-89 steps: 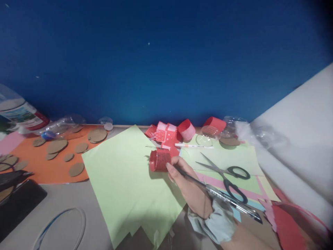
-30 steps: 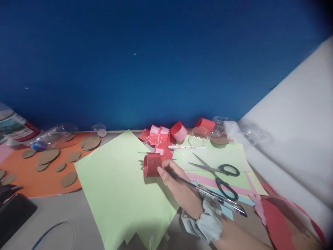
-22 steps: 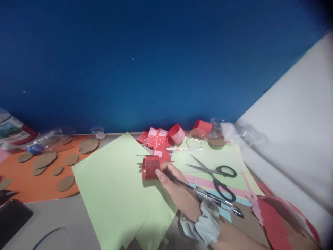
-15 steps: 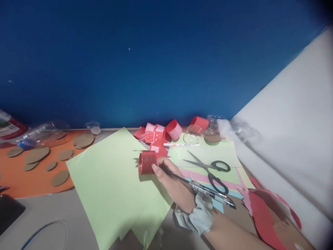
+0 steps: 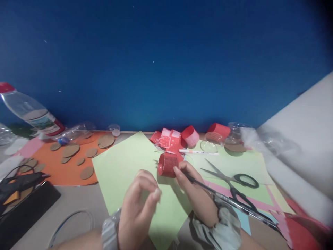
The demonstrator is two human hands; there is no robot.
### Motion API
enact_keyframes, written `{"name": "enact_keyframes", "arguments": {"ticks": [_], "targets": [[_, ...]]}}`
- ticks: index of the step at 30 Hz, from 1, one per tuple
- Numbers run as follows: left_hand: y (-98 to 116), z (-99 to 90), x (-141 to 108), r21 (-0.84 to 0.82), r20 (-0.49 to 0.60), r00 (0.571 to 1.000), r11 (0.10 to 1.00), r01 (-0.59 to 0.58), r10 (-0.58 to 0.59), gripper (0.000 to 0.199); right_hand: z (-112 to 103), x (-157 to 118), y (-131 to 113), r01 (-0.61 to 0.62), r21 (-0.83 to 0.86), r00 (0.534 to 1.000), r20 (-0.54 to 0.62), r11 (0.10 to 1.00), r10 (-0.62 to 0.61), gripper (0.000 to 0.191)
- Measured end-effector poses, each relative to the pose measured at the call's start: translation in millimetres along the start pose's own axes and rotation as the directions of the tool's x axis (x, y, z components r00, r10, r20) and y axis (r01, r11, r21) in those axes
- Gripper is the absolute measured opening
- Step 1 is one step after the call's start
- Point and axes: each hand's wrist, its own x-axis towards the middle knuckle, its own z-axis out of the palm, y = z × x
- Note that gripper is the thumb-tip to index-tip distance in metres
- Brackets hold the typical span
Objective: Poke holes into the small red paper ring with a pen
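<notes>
My right hand [image 5: 192, 182] is closed on a short red tube [image 5: 168, 166] with a ribbed, shiny surface, pinched at its right end. A long pen [image 5: 229, 199] with a black tip end and clear barrel also lies in that hand, slanting down over my wrist. My left hand [image 5: 140, 205] hovers left of the tube, apart from it. Its fingers are curled and the thumb meets the index finger; what they hold, if anything, I cannot make out. Beneath both hands lies a light green paper sheet [image 5: 125, 166]. Behind the tube sits a red and pink paper piece [image 5: 171, 140].
Black-handled scissors [image 5: 231, 180] lie partly open on papers at right. A white marker [image 5: 199, 152] and red paper rings [image 5: 191, 135] are behind. At left are cardboard discs [image 5: 87, 172] on orange paper [image 5: 61, 173], a tilted plastic bottle [image 5: 39, 118] and a black box [image 5: 31, 208].
My left hand has come into view from below, beside the tube. The view has swung left, bringing in the bottle and black box. My right hand still holds the tube and pen.
</notes>
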Motion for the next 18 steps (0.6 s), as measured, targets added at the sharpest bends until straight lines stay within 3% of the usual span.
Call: {"name": "enact_keyframes", "arguments": {"ticks": [2, 4, 5, 8, 10, 15, 18], "targets": [[-6.1, -0.6, 9.1, 0.082, 0.028, 0.997, 0.994, 0.070, -0.073, 0.025, -1.0, -0.4, -1.3, 0.001, -0.004, 1.000, -0.008, 1.000, -0.001, 0.032], [-10.7, -0.1, 17.7, 0.208, 0.049, 0.993, 0.973, 0.098, -0.111, 0.013, -1.1, -0.4, -2.7, -0.011, -0.015, 1.000, 0.002, 1.000, 0.011, 0.032], [-12.2, 0.3, 21.0, 0.271, 0.086, 0.990, 0.959, 0.082, -0.109, 0.008, -0.9, -0.2, -3.2, -0.019, -0.024, 1.000, 0.011, 1.000, 0.019, 0.032], [-13.6, 1.7, 25.7, 0.393, 0.274, 0.958, 0.919, -0.033, -0.082, 0.018, 0.1, -0.2, -3.8, -0.022, -0.038, 0.999, 0.048, 0.999, 0.024, 0.033], [-12.8, 2.8, 25.4, 0.407, 0.351, 0.930, 0.912, -0.050, -0.106, 0.009, 0.2, -1.1, -3.9, -0.013, -0.050, 0.997, 0.074, 0.999, 0.017, 0.033], [-10.5, 1.7, 26.0, 0.270, 0.274, 0.930, 0.948, 0.170, -0.245, 0.026, -1.3, -3.2, -4.8, -0.045, -0.049, 0.997, 0.053, 0.998, 0.047, 0.036], [-13.4, -7.0, 37.0, 0.230, 0.312, 0.935, 0.968, 0.098, -0.168, 0.029, -0.9, -3.2, -3.8, -0.025, -0.082, 0.999, 0.037, 0.996, 0.028, 0.035]]}}
